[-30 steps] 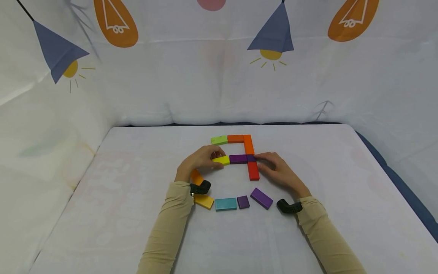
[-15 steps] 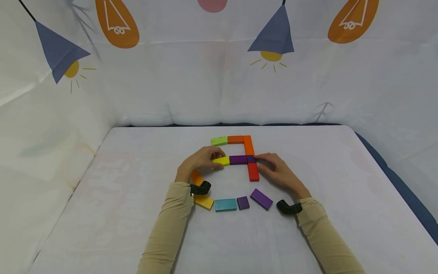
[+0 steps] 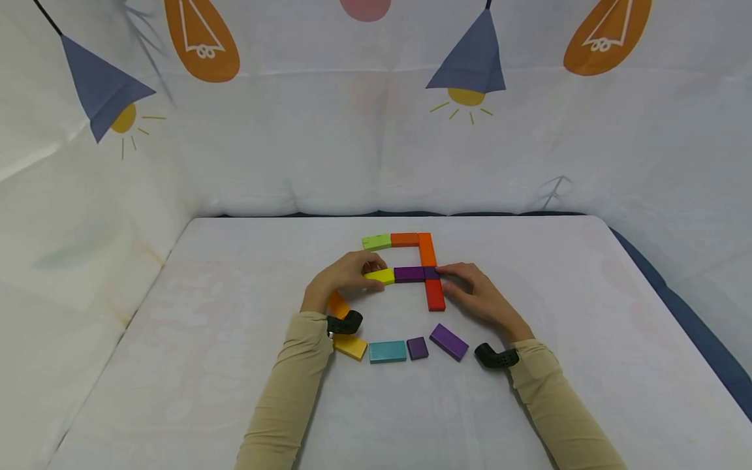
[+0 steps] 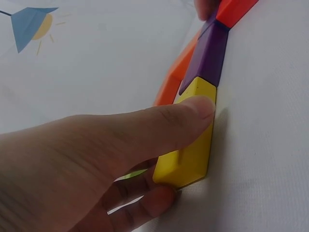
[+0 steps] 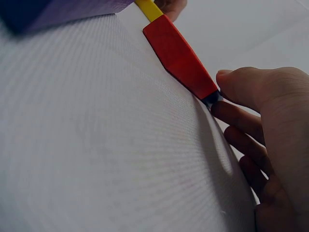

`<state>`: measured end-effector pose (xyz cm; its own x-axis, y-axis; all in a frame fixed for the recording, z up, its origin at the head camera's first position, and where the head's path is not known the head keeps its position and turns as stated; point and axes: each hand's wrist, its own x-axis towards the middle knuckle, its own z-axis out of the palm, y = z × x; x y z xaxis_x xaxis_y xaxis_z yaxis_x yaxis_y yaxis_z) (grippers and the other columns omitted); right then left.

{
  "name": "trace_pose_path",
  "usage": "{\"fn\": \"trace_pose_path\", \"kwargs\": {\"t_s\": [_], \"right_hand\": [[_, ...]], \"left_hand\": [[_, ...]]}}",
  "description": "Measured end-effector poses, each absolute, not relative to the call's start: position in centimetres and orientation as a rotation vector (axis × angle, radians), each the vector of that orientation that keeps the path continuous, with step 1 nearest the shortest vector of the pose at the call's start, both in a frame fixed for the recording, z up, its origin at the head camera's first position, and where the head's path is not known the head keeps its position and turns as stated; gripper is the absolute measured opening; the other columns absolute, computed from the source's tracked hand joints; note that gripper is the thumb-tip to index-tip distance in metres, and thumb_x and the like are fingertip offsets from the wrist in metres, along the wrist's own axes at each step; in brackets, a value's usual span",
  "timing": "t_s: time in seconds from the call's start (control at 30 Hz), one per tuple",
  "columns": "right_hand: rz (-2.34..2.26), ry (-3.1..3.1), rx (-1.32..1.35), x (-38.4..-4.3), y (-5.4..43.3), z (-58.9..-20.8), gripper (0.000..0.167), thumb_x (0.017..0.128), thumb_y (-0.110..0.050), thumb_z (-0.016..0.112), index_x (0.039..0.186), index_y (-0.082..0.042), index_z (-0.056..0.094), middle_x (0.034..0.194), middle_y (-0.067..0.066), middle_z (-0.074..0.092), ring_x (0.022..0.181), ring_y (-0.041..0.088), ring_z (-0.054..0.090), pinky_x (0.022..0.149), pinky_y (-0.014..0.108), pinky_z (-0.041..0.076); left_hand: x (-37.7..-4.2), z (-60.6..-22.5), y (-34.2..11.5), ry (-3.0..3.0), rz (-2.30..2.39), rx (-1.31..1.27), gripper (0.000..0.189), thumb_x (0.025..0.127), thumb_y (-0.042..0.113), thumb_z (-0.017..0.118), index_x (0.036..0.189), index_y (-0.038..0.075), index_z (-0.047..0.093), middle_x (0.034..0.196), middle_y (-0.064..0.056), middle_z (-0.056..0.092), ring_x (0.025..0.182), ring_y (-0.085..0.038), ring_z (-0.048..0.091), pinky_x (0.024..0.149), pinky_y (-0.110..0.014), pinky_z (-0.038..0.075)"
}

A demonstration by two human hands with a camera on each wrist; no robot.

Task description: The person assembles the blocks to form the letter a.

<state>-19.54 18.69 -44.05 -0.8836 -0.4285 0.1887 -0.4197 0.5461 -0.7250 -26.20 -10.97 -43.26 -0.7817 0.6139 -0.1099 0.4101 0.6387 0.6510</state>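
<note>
My left hand (image 3: 343,276) pinches a yellow block (image 4: 193,140) between thumb and fingers, its far end against a long purple block (image 3: 408,274). That purple block leads to a small dark purple block (image 3: 431,273), set between an orange block (image 3: 427,249) and a red block (image 3: 435,295). My right hand (image 3: 482,294) lies at the right of this row. Its index fingertip touches the small purple block's outer end, and the thumb hovers beside the red block. An orange-red block (image 3: 405,239) and a lime green block (image 3: 376,241) extend left from the orange block's top.
Nearer the body lie a purple block (image 3: 449,341), a small purple square block (image 3: 418,348), a teal block (image 3: 388,351) and a yellow-orange block (image 3: 350,346). An orange block (image 3: 338,305) is partly hidden by the left wrist. A white cloth backdrop (image 3: 329,143) stands behind the table.
</note>
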Motion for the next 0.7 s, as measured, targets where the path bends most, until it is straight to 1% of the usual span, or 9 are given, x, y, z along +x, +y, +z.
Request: {"fn": "trace_pose_path", "kwargs": {"t_s": [0.1, 0.27, 0.5, 0.7], "right_hand": [[-1.287, 2.752, -0.752, -19.6, 18.7, -44.0, 0.037, 0.092, -0.009, 0.058, 0.129, -0.003, 0.055, 0.130, 0.017, 0.055, 0.123, 0.032, 0.045, 0.105, 0.054, 0.032], [-1.287, 2.747, -0.748, -19.6, 18.7, -44.0, 0.037, 0.092, -0.009, 0.058, 0.129, -0.003, 0.055, 0.130, 0.017, 0.055, 0.123, 0.032, 0.045, 0.105, 0.054, 0.032], [-1.284, 2.750, -0.743, -19.6, 18.6, -44.1, 0.037, 0.092, -0.010, 0.058, 0.129, -0.003, 0.055, 0.130, 0.016, 0.055, 0.122, 0.032, 0.046, 0.105, 0.053, 0.033], [-1.301, 2.744, -0.734, -19.6, 18.6, -44.2, 0.037, 0.092, -0.009, 0.058, 0.129, -0.002, 0.055, 0.129, 0.017, 0.055, 0.122, 0.033, 0.045, 0.105, 0.054, 0.032]], "left_hand": [[-26.0, -43.0, -10.8, 2.535, 0.887, 0.783, 0.038, 0.083, 0.022, 0.073, 0.118, 0.011, 0.062, 0.110, -0.004, 0.061, 0.101, -0.020, 0.052, 0.094, -0.033, 0.045], [-26.0, -42.7, -10.8, 2.527, 0.843, 0.753, 0.038, 0.086, 0.026, 0.070, 0.120, 0.012, 0.061, 0.114, -0.005, 0.059, 0.105, -0.020, 0.052, 0.096, -0.035, 0.044], [-25.8, -41.6, -11.1, 2.546, 0.784, 0.716, 0.038, 0.091, 0.030, 0.062, 0.124, 0.012, 0.058, 0.120, -0.008, 0.056, 0.112, -0.022, 0.051, 0.098, -0.037, 0.044], [-25.2, -40.0, -11.6, 2.586, 0.795, 0.790, 0.041, 0.093, 0.031, 0.058, 0.129, 0.010, 0.056, 0.126, -0.011, 0.053, 0.117, -0.025, 0.050, 0.099, -0.040, 0.044]]}}
